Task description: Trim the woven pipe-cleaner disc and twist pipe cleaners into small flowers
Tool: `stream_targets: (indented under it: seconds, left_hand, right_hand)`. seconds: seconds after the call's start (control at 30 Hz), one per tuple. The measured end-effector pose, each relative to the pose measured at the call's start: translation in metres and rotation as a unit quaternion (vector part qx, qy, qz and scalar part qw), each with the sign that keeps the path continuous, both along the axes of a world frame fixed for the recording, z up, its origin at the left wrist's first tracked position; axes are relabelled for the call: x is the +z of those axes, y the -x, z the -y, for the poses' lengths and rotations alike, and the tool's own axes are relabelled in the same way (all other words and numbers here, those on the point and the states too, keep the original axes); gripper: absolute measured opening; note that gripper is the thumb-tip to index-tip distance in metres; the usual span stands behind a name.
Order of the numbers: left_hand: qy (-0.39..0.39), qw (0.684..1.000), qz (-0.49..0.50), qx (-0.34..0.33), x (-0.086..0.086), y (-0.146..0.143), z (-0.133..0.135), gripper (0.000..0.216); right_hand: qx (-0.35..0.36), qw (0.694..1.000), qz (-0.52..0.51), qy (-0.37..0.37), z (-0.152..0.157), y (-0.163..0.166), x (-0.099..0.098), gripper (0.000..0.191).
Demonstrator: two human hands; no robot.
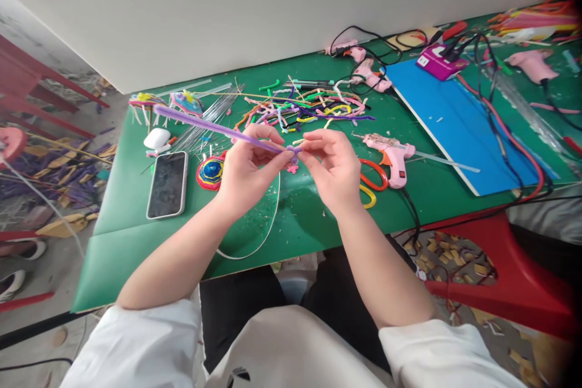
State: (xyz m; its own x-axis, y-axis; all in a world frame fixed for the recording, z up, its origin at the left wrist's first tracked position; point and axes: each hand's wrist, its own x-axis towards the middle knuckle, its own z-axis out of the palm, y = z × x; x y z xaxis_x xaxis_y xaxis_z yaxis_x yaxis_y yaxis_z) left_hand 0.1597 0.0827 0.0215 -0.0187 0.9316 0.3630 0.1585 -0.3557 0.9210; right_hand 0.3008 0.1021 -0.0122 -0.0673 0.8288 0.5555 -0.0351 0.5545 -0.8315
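Between my two hands, above the green table, is a purple pipe cleaner [213, 128]. Its long straight end runs up to the left, past my left hand [248, 167], whose thumb and fingers pinch it. My right hand [331, 167] pinches the other end, where the purple stem is bent into a small curled shape [293, 153]. Just below the fingertips shows a small pink flower shape [292, 168]; whether it is joined to the purple piece I cannot tell. A thin white cord [268, 236] curves on the table beneath my hands.
Loose coloured pipe cleaners [313, 106] lie in a heap behind my hands. A pink glue gun [391, 157] and scissors with orange and yellow handles [375, 176] are at right, near a blue board [450, 127]. At left lie a phone [167, 185], a white case [157, 139] and a coloured disc [210, 171].
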Motion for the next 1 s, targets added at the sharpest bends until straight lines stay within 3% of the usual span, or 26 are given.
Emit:
stream_targets:
  seconds: [0.17, 0.43, 0.67, 1.0]
  left_hand:
    - [0.037, 0.999, 0.006, 0.006, 0.0021, -0.0001, -0.0009, 0.027]
    - [0.043, 0.998, -0.005, -0.037, 0.0055, 0.0042, -0.0015, 0.025]
    - [0.065, 0.996, 0.043, -0.033, 0.0000, 0.0011, -0.0051, 0.034]
    - [0.071, 0.996, 0.009, -0.057, 0.0024, 0.0034, -0.0035, 0.034]
  right_hand:
    - [0.006, 0.999, 0.023, 0.043, 0.0014, -0.0027, 0.0016, 0.023]
    - [0.005, 1.000, 0.015, 0.025, 0.0007, -0.0018, -0.0015, 0.021]
    - [-0.043, 0.998, -0.001, 0.048, 0.0050, 0.0027, 0.0027, 0.018]
    - [0.001, 0.999, 0.021, 0.050, 0.0033, -0.0038, 0.0059, 0.017]
